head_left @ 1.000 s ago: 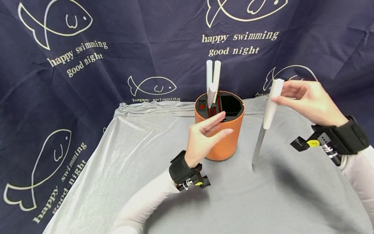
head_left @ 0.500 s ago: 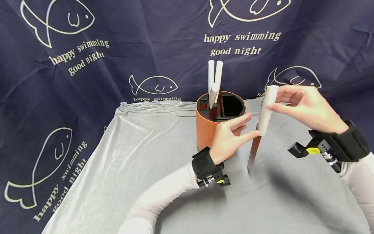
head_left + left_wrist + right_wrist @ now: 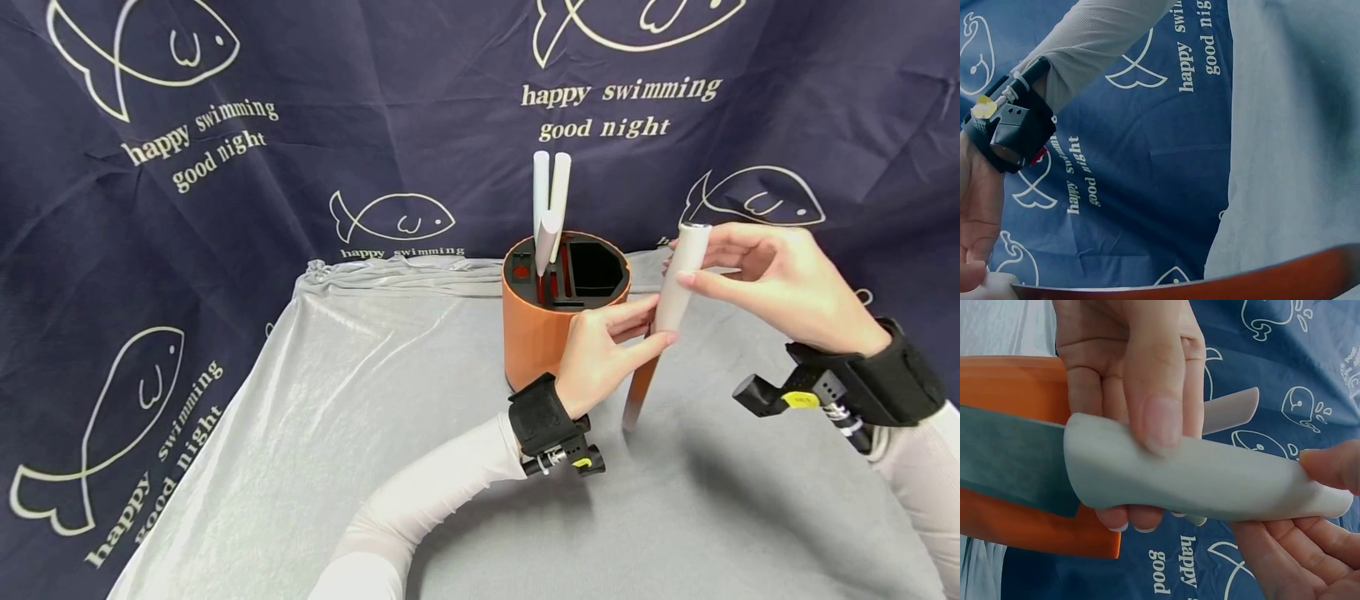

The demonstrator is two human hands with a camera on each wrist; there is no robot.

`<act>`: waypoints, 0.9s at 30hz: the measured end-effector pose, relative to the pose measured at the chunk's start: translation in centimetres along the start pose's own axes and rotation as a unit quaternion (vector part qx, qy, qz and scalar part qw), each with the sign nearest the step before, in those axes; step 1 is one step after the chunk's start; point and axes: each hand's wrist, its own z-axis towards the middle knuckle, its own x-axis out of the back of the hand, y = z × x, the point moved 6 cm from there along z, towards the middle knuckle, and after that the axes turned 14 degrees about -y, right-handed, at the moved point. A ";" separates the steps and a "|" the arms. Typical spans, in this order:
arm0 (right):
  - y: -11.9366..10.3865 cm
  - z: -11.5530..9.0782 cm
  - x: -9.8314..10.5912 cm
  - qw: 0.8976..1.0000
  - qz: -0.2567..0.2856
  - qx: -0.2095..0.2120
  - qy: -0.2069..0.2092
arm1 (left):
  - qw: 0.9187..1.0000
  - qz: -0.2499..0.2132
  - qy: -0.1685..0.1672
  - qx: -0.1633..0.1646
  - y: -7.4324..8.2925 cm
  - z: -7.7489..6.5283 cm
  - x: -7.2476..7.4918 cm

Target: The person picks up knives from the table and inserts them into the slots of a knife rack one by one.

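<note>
A kitchen knife [image 3: 673,304] with a white handle hangs blade down in front of the orange knife block [image 3: 534,342], to its right. My right hand [image 3: 791,287] pinches the butt end of the handle. Lower down, near the blade, my left hand [image 3: 603,358] grips the same handle between thumb and fingers. In the right wrist view, the left thumb lies across the handle [image 3: 1222,475], with other fingers behind it. The blade [image 3: 641,392] points down toward the cloth and reflects orange. Part of the block is hidden behind my left hand.
Several white handles [image 3: 561,187] stick up from the slots on the block's left side. A wide dark opening [image 3: 596,267] takes up its right side. Grey cloth [image 3: 375,392] covers the table, and a navy printed curtain [image 3: 420,125] hangs behind.
My left hand has moved right, from in front of the block to the knife handle, and now grips it. My right hand has shifted slightly left and down with the knife.
</note>
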 end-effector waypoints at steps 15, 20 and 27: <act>1.0 -1.5 -1.9 0.998 0.007 -0.045 0.047 | 0.997 0.066 -0.008 -0.041 0.8 0.0 0.2; 1.4 -2.0 -2.5 0.996 0.016 -0.041 0.079 | 0.997 0.077 -0.011 -0.024 0.7 0.0 0.0; 1.4 -2.1 -2.5 0.992 0.087 0.006 0.088 | 0.997 0.070 -0.013 -0.027 0.6 -0.3 0.1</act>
